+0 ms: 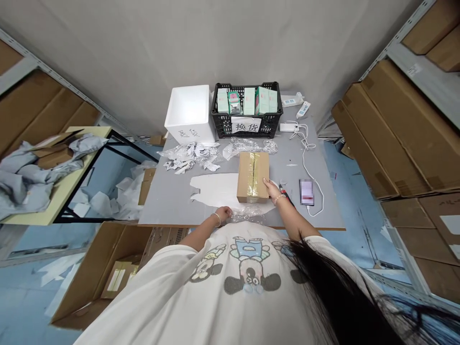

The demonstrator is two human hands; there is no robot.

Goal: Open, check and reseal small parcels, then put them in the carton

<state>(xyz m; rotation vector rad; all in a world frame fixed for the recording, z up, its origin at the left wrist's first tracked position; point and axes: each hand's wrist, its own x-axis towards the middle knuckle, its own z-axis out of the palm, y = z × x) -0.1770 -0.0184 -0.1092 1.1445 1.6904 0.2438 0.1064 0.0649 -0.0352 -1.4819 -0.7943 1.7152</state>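
A taped cardboard box [244, 175] stands on the grey table, over a torn white sheet [213, 187]. My right hand [272, 188] grips its right side, thumb at the top edge and the other fingers mostly hidden. Near the table's front edge, my left hand [224, 213] is closed at the end of some crumpled clear plastic wrap [247, 214], apart from the box. Beside my right wrist lies a dark tool with red on it [283, 192], partly covered by the arm.
Behind the box are a black crate [266, 125] of pale green boxes and a white foam box [189, 129]. Crumpled plastic and paper [192, 154] lie before them. A phone [306, 192] with a white cable lies right. An open carton [77, 278] stands on the floor, left.
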